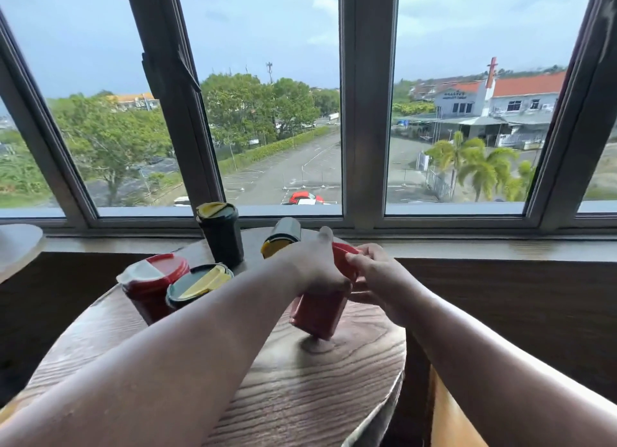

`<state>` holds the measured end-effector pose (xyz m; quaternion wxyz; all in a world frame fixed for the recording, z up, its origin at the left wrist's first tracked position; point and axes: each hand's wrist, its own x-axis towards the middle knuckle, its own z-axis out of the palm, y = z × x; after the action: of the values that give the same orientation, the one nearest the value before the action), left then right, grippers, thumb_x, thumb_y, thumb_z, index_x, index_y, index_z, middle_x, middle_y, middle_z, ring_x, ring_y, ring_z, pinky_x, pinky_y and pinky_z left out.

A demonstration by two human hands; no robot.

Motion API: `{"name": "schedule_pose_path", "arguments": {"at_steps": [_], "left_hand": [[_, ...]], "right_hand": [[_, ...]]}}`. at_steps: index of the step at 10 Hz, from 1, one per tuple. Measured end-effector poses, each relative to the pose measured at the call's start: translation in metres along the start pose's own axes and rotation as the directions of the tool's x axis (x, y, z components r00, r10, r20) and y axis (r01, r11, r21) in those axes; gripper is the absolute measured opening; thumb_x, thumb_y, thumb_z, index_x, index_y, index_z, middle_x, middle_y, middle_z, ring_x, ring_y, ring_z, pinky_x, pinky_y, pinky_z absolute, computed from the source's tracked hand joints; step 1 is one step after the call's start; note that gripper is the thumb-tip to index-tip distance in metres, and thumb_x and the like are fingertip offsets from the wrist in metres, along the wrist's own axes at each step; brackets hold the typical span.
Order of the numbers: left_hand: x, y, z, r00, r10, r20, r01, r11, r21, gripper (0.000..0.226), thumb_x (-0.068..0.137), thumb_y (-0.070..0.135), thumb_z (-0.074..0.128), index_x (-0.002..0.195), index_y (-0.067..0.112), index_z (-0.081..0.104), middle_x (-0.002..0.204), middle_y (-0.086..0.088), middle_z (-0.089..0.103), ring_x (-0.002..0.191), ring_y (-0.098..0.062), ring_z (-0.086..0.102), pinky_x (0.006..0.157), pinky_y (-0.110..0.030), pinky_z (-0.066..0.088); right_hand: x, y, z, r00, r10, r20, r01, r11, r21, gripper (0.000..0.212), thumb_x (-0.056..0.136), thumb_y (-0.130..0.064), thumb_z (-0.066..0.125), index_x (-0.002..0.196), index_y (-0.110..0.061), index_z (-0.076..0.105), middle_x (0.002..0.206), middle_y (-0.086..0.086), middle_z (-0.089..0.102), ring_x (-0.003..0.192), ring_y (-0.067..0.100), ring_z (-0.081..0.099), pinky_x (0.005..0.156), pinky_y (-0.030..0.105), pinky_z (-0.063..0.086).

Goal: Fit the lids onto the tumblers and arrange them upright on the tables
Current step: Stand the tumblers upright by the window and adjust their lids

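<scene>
A red tumbler (317,315) is held tilted above the round wooden table (300,390), its base just off the top. My left hand (310,263) wraps its upper body. My right hand (374,273) pinches the red lid (344,258) at the tumbler's mouth. A lidded red tumbler with a white flap (152,274) and a dark tumbler with a yellow flap (198,284) stand upright at the left. Another dark lidded tumbler (220,233) stands behind them. A dark tumbler with a yellow lid (282,238) lies on its side at the back.
A wooden windowsill (467,248) runs behind the table under large framed windows. A second table's edge (16,246) shows at far left. A dark wall panel lies below the sill at right.
</scene>
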<state>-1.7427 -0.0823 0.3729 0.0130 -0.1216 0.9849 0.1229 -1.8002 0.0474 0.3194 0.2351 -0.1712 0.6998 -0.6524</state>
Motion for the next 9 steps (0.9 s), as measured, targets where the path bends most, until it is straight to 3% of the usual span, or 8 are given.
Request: {"name": "schedule_pose_path", "arguments": {"at_steps": [1,2,3,4,5,6,8,9], "left_hand": [[-0.004,-0.005,-0.008,0.997,-0.023,-0.075,0.025,1.000,0.015,0.078,0.069,0.054,0.079,0.121,0.020,0.032,0.112,-0.008,0.052,0.097,-0.027,0.060,0.076,-0.035,0.049],[-0.013,-0.013,-0.020,0.994,-0.011,-0.107,0.022,0.994,0.106,0.086,0.066,0.059,0.079,0.129,0.020,0.036,0.121,-0.006,0.050,0.107,-0.027,0.057,0.079,-0.036,0.047],[-0.024,-0.025,-0.031,0.994,0.038,-0.103,-0.017,0.980,0.200,0.082,0.066,0.059,0.077,0.128,0.022,0.039,0.116,0.002,0.054,0.101,-0.023,0.060,0.076,-0.035,0.050],[-0.030,-0.041,-0.038,0.998,0.044,-0.052,-0.027,0.957,0.290,0.082,0.063,0.064,0.073,0.124,0.026,0.034,0.109,0.004,0.060,0.096,-0.023,0.062,0.078,-0.039,0.054],[-0.031,-0.057,-0.045,0.999,0.036,-0.029,-0.027,0.966,0.258,0.090,0.061,0.060,0.078,0.133,0.030,0.034,0.116,0.002,0.064,0.100,-0.023,0.062,0.084,-0.037,0.054],[-0.035,-0.063,-0.053,0.998,0.054,0.032,-0.061,0.968,0.242,0.091,0.064,0.054,0.083,0.139,0.027,0.039,0.121,0.001,0.063,0.100,-0.020,0.057,0.086,-0.033,0.050],[-0.025,-0.089,-0.061,0.988,0.015,0.152,-0.047,0.977,0.210,0.073,0.069,0.051,0.083,0.131,0.024,0.056,0.108,0.002,0.067,0.095,-0.018,0.063,0.076,-0.026,0.047],[-0.018,-0.097,-0.063,0.981,0.038,0.190,-0.069,0.985,0.158,0.073,0.070,0.051,0.082,0.133,0.024,0.056,0.109,0.002,0.067,0.092,-0.016,0.061,0.075,-0.025,0.045]], "right_hand": [[-0.001,-0.008,0.005,0.986,-0.169,-0.002,0.169,0.985,0.014,0.035,0.076,-0.032,0.074,0.104,-0.022,0.056,0.096,0.008,0.063,0.081,0.021,0.062,0.078,0.046,0.057],[-0.003,-0.010,0.016,0.955,-0.295,-0.027,0.283,0.935,-0.214,0.041,0.058,-0.048,0.077,0.093,-0.039,0.059,0.097,0.002,0.070,0.081,0.018,0.070,0.082,0.050,0.057],[-0.006,-0.009,0.029,0.928,-0.372,0.007,0.358,0.887,-0.293,0.035,0.071,-0.036,0.085,0.095,-0.034,0.060,0.101,0.001,0.071,0.076,0.007,0.071,0.067,0.029,0.058],[-0.007,-0.010,0.036,0.917,-0.396,0.051,0.393,0.875,-0.282,0.042,0.078,-0.022,0.085,0.110,-0.025,0.059,0.112,0.004,0.064,0.074,-0.005,0.066,0.057,0.010,0.049],[-0.007,-0.012,0.041,0.927,-0.342,0.154,0.374,0.874,-0.309,0.055,0.084,-0.011,0.079,0.129,-0.019,0.050,0.112,0.007,0.065,0.076,-0.010,0.064,0.060,0.006,0.048],[-0.002,-0.010,0.048,0.928,-0.319,0.192,0.364,0.885,-0.290,0.059,0.083,-0.002,0.077,0.132,-0.015,0.047,0.109,0.013,0.063,0.078,0.005,0.063,0.063,0.016,0.054],[-0.001,-0.003,0.059,0.920,-0.360,0.152,0.391,0.857,-0.336,0.062,0.073,-0.022,0.088,0.118,-0.027,0.046,0.095,0.002,0.065,0.067,-0.002,0.063,0.064,0.018,0.052],[-0.003,0.000,0.067,0.919,-0.371,0.130,0.393,0.851,-0.347,0.065,0.069,-0.027,0.090,0.118,-0.030,0.048,0.092,-0.003,0.064,0.065,-0.009,0.061,0.061,0.012,0.047]]}}
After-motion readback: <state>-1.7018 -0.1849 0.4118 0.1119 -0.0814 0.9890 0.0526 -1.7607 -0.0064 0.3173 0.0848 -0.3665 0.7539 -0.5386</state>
